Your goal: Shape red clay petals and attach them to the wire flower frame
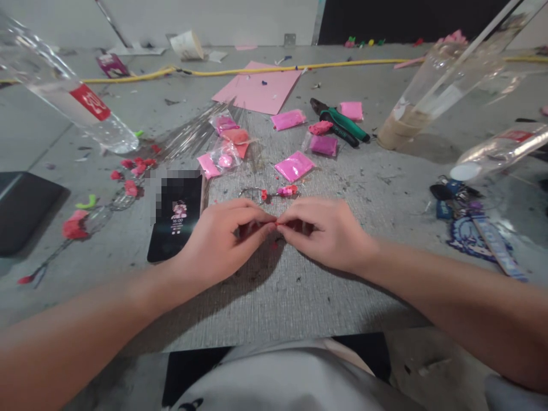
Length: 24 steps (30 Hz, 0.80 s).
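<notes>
Thumb and forefinger of my left hand (229, 237) pinch one side of a small red piece of clay (277, 223). My right hand (327, 231) pinches its other side, so the fingertips of both hands nearly touch. Most of the piece is hidden by the fingers. Just beyond the hands lies a thin wire loop with red and pink clay bits (287, 191) on it. A bright pink clay packet (295, 165) rests behind that. Close to my left wrist, a phone (173, 242) lies face up with its screen lit.
Green-handled pliers (345, 123) and several pink packets lie farther back, near a pink sheet (261, 85) and thin wires (192, 134). Bottles stand left (96, 108) and right (411, 108). A yellow cable (257, 69) crosses behind. Red clay flowers (76, 224) lie left; keychains (475, 234) lie right.
</notes>
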{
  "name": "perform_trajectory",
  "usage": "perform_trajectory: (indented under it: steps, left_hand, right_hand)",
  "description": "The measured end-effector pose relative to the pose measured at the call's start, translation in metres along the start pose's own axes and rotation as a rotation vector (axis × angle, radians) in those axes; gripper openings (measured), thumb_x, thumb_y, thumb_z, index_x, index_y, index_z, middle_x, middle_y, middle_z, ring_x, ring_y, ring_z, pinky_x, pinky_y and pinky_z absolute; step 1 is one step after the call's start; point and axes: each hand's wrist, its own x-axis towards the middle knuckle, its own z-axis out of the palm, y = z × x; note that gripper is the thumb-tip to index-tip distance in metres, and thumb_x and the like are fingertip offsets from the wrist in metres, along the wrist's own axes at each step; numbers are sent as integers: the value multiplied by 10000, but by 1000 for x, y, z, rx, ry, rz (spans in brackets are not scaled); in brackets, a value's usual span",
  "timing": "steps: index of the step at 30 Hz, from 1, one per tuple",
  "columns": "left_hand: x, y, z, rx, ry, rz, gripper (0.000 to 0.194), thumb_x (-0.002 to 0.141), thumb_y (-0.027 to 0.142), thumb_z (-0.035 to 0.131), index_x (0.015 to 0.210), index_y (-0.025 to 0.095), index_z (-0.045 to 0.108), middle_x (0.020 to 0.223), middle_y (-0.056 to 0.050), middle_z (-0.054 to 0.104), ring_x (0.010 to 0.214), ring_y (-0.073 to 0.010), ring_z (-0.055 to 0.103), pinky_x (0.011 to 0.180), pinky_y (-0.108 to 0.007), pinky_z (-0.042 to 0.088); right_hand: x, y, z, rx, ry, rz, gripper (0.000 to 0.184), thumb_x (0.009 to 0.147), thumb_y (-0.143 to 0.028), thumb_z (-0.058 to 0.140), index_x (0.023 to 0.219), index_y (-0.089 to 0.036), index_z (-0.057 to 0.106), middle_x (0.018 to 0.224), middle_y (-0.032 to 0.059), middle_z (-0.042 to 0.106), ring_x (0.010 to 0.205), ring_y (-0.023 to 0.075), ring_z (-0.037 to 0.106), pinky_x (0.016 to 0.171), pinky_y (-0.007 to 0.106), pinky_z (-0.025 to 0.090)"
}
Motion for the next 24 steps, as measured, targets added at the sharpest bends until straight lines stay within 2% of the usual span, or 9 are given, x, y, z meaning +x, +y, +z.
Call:
perform_trajectory:
  steps: [5, 11, 14, 18, 24]
  left_hand:
    - [0, 5, 0, -117, -15, -116, 184, 967, 333, 651, 916, 200, 768, 887, -8, 742, 778, -151, 667, 683, -271, 495]
    - [1, 8, 0, -137, 0, -138, 173, 933, 336, 678, 851, 208, 761, 838, 3, 731, 751, -148, 647, 662, -272, 475]
    - [1, 10, 0, -240, -25, -253, 193, 926, 355, 675, 830, 203, 745, 803, 2, 730, 734, -150, 639, 652, -269, 473]
    - [1, 9, 1, -434, -128, -400, 223, 934, 380, 655, 821, 201, 723, 753, 2, 715, 671, -139, 600, 599, -256, 451]
    - [2, 5, 1, -472, -146, -401, 219, 921, 371, 663, 807, 191, 715, 758, -12, 695, 678, -141, 584, 584, -255, 426]
  right_hand:
    - [-2, 0, 0, -77, 5, -61, 117, 939, -148, 631, 869, -156, 724, 782, 27, 695, 729, 140, 627, 681, 250, 471]
    - [-4, -2, 1, -146, 14, -114, 146, 943, -134, 610, 875, -128, 739, 784, 52, 707, 712, 159, 635, 665, 273, 483]
    - [-4, -4, 1, -163, 44, -136, 130, 948, -144, 623, 932, -118, 749, 830, 65, 733, 754, 174, 662, 687, 287, 502]
    - [-5, -4, 0, -168, 52, -212, 153, 973, -142, 604, 1017, -124, 749, 922, 81, 776, 824, 188, 697, 723, 297, 531]
    - [-7, -4, -3, -170, 34, -213, 145, 987, -159, 601, 954, -155, 742, 888, 56, 781, 783, 168, 697, 703, 281, 522]
